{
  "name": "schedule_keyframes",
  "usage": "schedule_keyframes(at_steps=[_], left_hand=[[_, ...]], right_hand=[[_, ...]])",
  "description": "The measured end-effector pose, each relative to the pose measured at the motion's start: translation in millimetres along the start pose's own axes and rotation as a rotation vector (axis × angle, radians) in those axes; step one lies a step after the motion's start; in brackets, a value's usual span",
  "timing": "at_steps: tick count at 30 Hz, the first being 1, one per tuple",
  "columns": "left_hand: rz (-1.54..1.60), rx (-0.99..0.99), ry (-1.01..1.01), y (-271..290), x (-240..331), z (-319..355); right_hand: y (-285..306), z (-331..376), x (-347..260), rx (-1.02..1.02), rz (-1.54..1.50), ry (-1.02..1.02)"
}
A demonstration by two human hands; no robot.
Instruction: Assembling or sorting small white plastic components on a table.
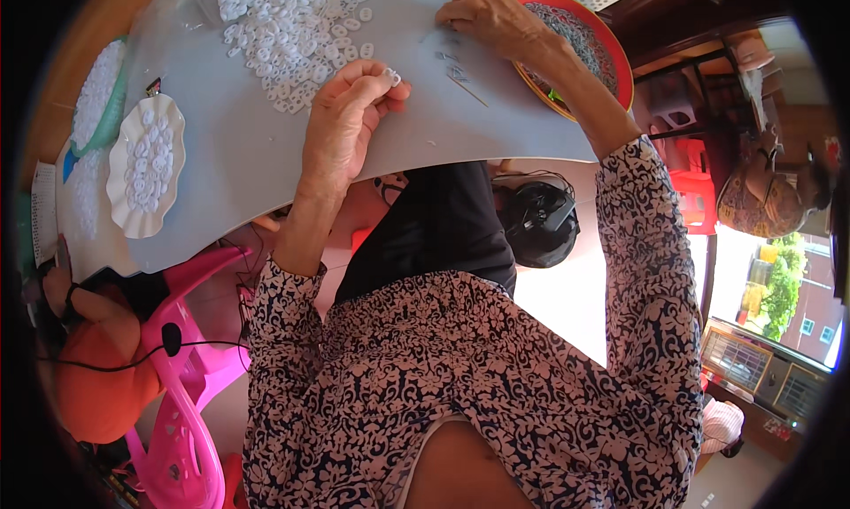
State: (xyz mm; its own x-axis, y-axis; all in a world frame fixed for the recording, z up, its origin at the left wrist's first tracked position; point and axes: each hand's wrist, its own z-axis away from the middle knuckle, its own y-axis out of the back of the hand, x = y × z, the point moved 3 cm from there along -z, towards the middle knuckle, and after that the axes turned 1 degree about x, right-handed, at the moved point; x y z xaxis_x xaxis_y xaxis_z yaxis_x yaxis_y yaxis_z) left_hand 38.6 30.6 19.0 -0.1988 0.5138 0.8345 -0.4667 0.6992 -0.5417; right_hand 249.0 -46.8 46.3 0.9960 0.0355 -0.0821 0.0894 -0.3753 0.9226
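My left hand (347,115) is raised over the near edge of the table, thumb and fingers pinching a small white oval plastic piece (392,76). Farther right, my right hand (496,20) is low over the tabletop, its fingers drawn together. Whether anything is between those fingertips is hidden. Several small grey metal pieces (453,68) lie just nearer to me than that hand, beside a thin stick (471,91). Under my right forearm stands a round red-rimmed tray (627,75) of grey metal parts. A large heap of white oval pieces (297,35) spreads beyond my left hand.
A scalloped cream dish (115,186) of white pieces and a green basket (115,111) sit on the grey table (230,164) at left. A person in orange (93,381) is by a pink chair (181,438). A black bag (540,221) is below the table edge.
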Motion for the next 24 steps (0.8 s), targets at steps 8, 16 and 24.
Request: schedule_keyframes(at_steps=[8, 16, 24], left_hand=[[-0.024, -0.043, 0.028, 0, 1, 0], [-0.08, -0.01, 0.035, -4, 1, 0], [-0.085, 0.003, -0.067, 3, -2, -2]], right_hand=[[16, -11, -23, -0.218, 0.22, 0.07], [-11, -15, -11, -0.173, 0.317, -0.027], [24, -21, -47, 0.061, -0.235, -0.314]])
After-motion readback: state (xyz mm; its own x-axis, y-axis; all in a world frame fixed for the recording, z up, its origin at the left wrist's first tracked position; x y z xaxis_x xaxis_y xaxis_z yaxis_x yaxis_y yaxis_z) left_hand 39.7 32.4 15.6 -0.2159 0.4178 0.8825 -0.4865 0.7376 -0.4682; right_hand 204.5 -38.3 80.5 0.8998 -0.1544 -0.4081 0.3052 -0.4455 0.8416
